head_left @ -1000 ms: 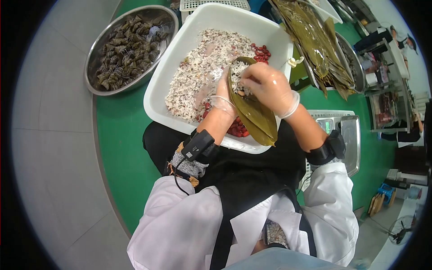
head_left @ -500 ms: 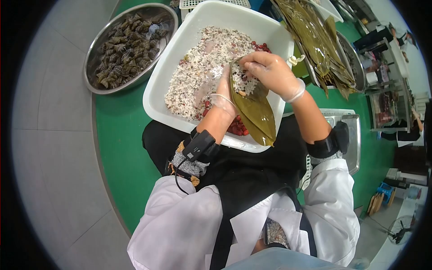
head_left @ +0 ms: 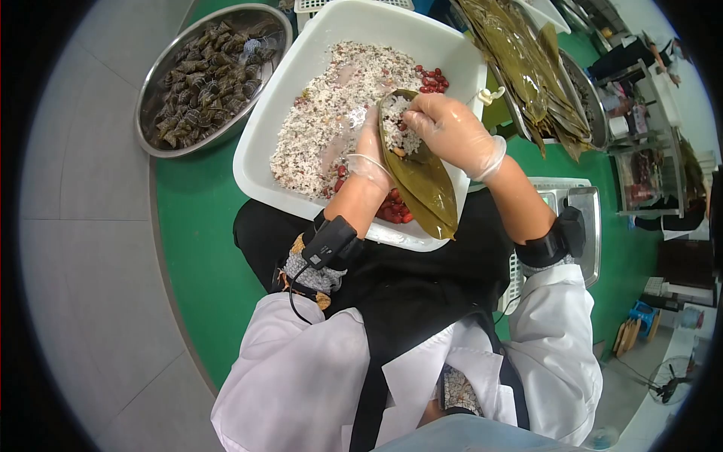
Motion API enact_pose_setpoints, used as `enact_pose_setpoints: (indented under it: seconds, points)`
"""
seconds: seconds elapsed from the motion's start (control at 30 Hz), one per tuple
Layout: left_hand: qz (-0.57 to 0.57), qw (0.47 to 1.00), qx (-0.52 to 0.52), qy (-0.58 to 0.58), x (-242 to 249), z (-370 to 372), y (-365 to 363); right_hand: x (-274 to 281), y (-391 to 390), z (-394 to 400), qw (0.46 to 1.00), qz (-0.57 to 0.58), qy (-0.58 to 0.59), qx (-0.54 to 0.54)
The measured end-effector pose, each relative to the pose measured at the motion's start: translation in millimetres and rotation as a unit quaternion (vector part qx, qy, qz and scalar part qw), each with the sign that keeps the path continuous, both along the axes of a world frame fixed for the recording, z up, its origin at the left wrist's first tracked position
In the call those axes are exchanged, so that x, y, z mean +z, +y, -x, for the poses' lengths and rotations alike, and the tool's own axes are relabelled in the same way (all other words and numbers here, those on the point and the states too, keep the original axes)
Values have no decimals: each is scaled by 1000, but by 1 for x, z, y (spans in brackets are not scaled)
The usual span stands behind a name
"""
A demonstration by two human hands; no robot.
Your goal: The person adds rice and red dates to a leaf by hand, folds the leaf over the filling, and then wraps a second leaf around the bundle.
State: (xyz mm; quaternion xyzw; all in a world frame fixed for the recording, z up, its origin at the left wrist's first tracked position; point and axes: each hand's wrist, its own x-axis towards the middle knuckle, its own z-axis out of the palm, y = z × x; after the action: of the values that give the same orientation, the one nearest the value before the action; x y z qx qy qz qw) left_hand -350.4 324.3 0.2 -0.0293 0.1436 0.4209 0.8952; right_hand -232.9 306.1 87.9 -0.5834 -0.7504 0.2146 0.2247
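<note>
Over a white tub [head_left: 252,169] of rice mixed with beans, both my gloved hands work at a folded green leaf [head_left: 429,192]. My left hand [head_left: 369,147] is wrapped round the leaf's left side, its fingers mostly hidden behind it. Inside the leaf's hollow lies a portion of rice mix [head_left: 398,128] with a peanut-like piece at its lower edge. My right hand [head_left: 452,132] has its fingers bent and pressed into that rice; a dark red date seems to show at the fingertips. Red dates [head_left: 393,209] lie in the tub below the leaf, and more dates [head_left: 432,78] at its far right.
A steel bowl [head_left: 143,113] of wrapped leaf parcels [head_left: 203,83] stands at the left. Long wet leaves [head_left: 520,68] are piled on a tray at the right. Beside my right forearm are a white basket and a metal tray [head_left: 584,233]. Other people stand near shelves at far right.
My right fingers have moved slightly down over the rice in the leaf. The whole view has shifted a little, and more of the far dates shows.
</note>
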Motion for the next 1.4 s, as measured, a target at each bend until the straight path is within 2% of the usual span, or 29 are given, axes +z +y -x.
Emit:
enact_pose_setpoints:
  seconds: [0.03,0.07,0.17,0.23,0.33,0.4,0.5,0.57,0.63,0.67,0.7,0.8,1.03,1.2,1.4]
  points:
    - [0,1000,1,0,-1,1,0,-1,0,2,1000,-12,3,23]
    - [-2,1000,-6,-16,-3,2,2,4,0,1,998,10,66,24]
    - [-13,998,-17,-63,-13,3,5,8,1,-4,995,-12,100,12]
    - [-22,995,-22,-94,-12,3,5,16,-2,-9,995,12,100,4]
    - [-21,998,-4,-51,1,4,0,8,-2,-14,995,60,83,-14]
    - [-10,998,-3,56,13,5,-5,5,-6,-9,998,31,40,46]
    - [-36,999,6,5,2,5,-3,22,-10,-6,996,-16,80,43]
    - [-44,999,3,-17,-10,5,2,16,-12,-17,997,-32,51,55]
    - [-56,998,2,-40,-8,6,5,6,-12,-32,961,-203,-71,173]
    - [-48,998,9,-37,-6,7,5,7,-15,-39,944,-213,-120,220]
    - [-39,999,16,-33,-4,8,5,8,-21,-36,944,-214,-120,223]
    - [-46,998,4,-54,-12,6,8,9,-40,-32,901,-245,-259,247]
    - [-86,996,-20,-34,-12,11,3,2,-41,-32,881,-246,-265,305]
    - [-95,993,-47,-55,-1,19,0,-1,-39,-34,845,-327,-271,324]
    - [-128,990,-34,-42,4,15,-3,-9,-32,-25,842,-330,-228,359]
